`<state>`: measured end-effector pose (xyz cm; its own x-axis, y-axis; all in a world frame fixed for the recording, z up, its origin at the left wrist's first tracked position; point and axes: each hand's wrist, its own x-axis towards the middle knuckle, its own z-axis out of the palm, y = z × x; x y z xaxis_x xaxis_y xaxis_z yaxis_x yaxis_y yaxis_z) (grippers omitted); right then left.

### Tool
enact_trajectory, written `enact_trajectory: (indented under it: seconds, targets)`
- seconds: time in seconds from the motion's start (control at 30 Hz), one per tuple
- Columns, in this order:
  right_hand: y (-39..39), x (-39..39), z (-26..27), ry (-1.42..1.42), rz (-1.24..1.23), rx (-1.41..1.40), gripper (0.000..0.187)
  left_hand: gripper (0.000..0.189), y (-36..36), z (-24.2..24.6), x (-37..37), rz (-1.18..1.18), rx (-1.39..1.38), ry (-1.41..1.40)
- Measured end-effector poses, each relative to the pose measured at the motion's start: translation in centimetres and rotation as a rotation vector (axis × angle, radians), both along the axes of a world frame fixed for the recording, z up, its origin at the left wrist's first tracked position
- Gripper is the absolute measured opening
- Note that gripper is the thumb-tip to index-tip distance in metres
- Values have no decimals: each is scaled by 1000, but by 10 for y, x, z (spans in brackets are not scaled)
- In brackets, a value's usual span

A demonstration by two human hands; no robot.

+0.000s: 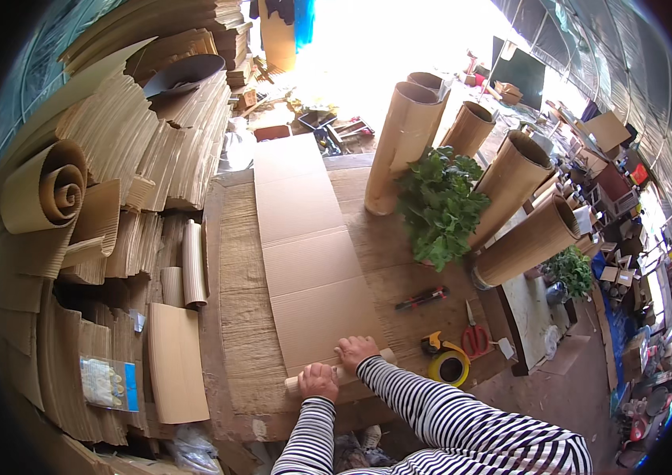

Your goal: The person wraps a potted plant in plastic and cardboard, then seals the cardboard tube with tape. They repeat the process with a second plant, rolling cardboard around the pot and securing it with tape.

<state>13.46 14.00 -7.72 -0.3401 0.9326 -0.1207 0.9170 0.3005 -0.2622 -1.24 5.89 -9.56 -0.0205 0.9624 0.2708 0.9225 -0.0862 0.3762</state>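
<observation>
A long sheet of corrugated cardboard (312, 255) with several cross creases lies lengthwise on a worn wooden table (241, 332). At its near end is a narrow cardboard roll (292, 385), set crosswise; whether it has a core inside cannot be seen. My left hand (319, 381) is curled over the roll towards its left end. Farther right and slightly forward, my right hand (356, 354) grips the same roll, its fingers bent over the top. Beyond the hands the sheet runs flat to the table's far edge.
Right of the sheet lie a utility knife (422, 298), red-handled scissors (475, 338) and a yellow tape roll (450, 367) with a dispenser. Behind them stand a leafy plant (445, 205) and several tall cardboard tubes (404, 142). Stacked cardboard (116, 124) lines the left side.
</observation>
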Motion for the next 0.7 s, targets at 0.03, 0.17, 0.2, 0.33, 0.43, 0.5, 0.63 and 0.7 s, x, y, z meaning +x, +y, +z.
enact_trajectory:
  seconds: [0.03,0.17,0.2,0.33,0.43,0.5,0.63,0.7]
  targets:
    - [1,0,2,16,-3,28,25,20,7,-2,-2,15,-34,5]
    - [-25,13,-13,79,86,313,23,27,38,0,-5,41,-164,-3]
    - [-27,13,-11,122,100,382,22,27,42,0,-8,38,-195,-2]
    - [-7,5,-8,50,-4,249,25,29,68,-9,-10,58,-288,-33]
    - [27,-18,3,-59,-84,-26,35,27,84,-20,-25,9,-81,51]
    - [53,-21,-1,-25,-194,-81,36,16,74,1,-13,-22,51,-15]
    - [74,-27,-3,28,-146,64,28,12,68,-14,-6,13,277,81]
    - [65,-26,1,96,-125,92,24,15,83,-18,-11,59,24,96]
